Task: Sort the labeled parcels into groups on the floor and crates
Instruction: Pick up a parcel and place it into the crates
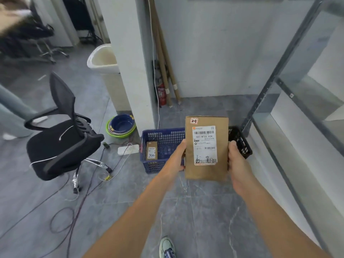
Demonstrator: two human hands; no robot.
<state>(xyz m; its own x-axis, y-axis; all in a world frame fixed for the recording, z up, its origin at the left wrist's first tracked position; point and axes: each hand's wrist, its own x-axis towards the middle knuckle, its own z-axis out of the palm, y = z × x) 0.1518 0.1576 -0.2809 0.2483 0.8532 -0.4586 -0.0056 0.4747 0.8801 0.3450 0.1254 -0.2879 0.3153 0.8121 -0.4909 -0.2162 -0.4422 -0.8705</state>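
I hold a brown cardboard parcel (205, 170) upright in front of me, its white shipping label and a small red-marked sticker facing me. My left hand (178, 157) grips its left edge and my right hand (235, 161) grips its right edge. Behind the parcel on the floor stands a blue plastic crate (163, 138) with one small labeled brown parcel (151, 150) inside. A black crate (240, 141) shows partly to the right of the held parcel, its contents hidden.
A black office chair (61, 138) stands at the left with cables (78, 198) trailing over the grey floor. Stacked basins (122, 126) and a white power strip (128, 149) lie near a pillar (134, 62). Metal shelving (290, 101) runs along the right. My shoe (166, 246) is below.
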